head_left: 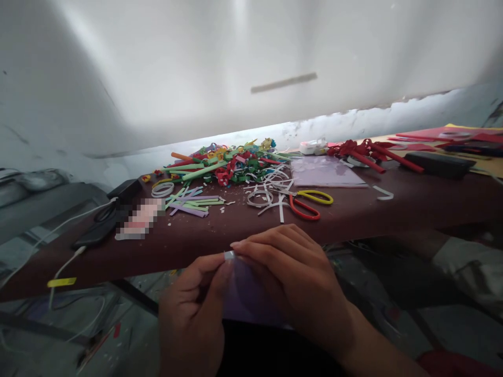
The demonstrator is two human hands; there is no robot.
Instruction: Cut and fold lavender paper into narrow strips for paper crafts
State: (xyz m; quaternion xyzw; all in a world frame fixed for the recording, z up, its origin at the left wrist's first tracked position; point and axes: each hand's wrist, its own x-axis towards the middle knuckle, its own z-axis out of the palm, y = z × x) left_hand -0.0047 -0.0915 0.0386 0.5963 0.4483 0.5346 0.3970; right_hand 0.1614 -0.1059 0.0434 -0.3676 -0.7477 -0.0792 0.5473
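Observation:
A sheet of purple paper is held low in front of me, below the table's near edge. My left hand pinches its upper left corner between thumb and forefinger, where a small whitish piece shows. Over the sheet's top edge lies my right hand, fingers together and bent, their tips beside that whitish piece. Its thumb is hidden behind the hand. Scissors with one red and one yellow handle lie on the table beyond my hands, among white paper strips.
On the brown table are a heap of coloured paper curls, rolled paper sticks, a stack of purple sheets and red paper flowers. A black adapter with a cable lies left. Someone's sleeve shows at right.

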